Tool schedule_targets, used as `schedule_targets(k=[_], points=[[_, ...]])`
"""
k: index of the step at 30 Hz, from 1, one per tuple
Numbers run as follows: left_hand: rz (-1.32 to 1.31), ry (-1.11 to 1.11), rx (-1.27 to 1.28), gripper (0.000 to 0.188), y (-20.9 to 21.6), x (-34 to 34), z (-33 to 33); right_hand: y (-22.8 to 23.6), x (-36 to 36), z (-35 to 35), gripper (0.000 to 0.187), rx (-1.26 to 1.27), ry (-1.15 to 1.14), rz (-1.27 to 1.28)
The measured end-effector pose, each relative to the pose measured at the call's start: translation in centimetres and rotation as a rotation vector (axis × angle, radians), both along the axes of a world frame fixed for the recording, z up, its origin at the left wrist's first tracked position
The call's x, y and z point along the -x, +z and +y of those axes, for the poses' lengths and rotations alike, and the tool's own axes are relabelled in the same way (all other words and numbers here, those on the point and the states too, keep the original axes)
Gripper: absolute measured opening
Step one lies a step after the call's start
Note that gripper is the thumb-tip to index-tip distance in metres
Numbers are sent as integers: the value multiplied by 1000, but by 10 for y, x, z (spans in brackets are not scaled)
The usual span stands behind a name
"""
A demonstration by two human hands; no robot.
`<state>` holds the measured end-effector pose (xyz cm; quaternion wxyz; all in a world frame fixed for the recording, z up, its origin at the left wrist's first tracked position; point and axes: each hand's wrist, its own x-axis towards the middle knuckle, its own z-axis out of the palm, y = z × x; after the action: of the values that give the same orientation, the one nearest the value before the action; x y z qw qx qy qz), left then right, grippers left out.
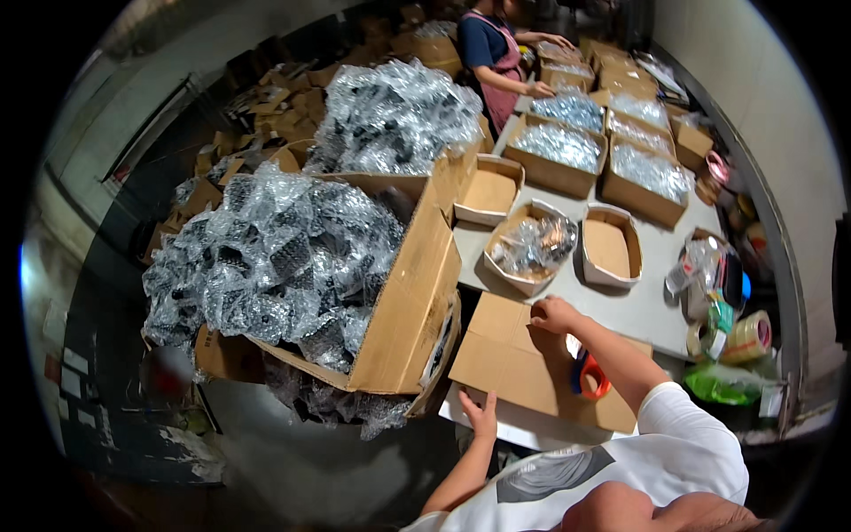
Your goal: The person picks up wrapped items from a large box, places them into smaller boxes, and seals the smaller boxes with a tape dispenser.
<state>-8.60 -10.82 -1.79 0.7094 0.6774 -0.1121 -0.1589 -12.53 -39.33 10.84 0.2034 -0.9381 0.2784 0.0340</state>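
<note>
The right hand [554, 315] is curled, fingers bent down at the far edge of a flat box [514, 350]; whether it grips the cardboard I cannot tell. The left hand [480, 417] is spread wide at the box's near edge. The box lies on the near end of the worktop [625, 309], with a red and blue tape dispenser [590, 379] on it, under the right forearm. Just beyond stand three trays [612, 248], the middle one filled with clear bags [532, 244]. To the left, a large carton [409, 310] brims with bubble-wrapped packs [284, 257].
</note>
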Motion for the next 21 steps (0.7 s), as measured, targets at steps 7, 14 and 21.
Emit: schedule_targets(k=[7, 14, 21], points=[[429, 111, -84, 57, 21, 7, -41, -24, -12, -12, 69, -117, 124, 152], [422, 216, 158, 41, 46, 21, 25, 7, -52, 14, 67, -456, 337, 470], [374, 279, -59, 39, 67, 3, 21, -46, -85, 33, 52, -1463, 62, -91]])
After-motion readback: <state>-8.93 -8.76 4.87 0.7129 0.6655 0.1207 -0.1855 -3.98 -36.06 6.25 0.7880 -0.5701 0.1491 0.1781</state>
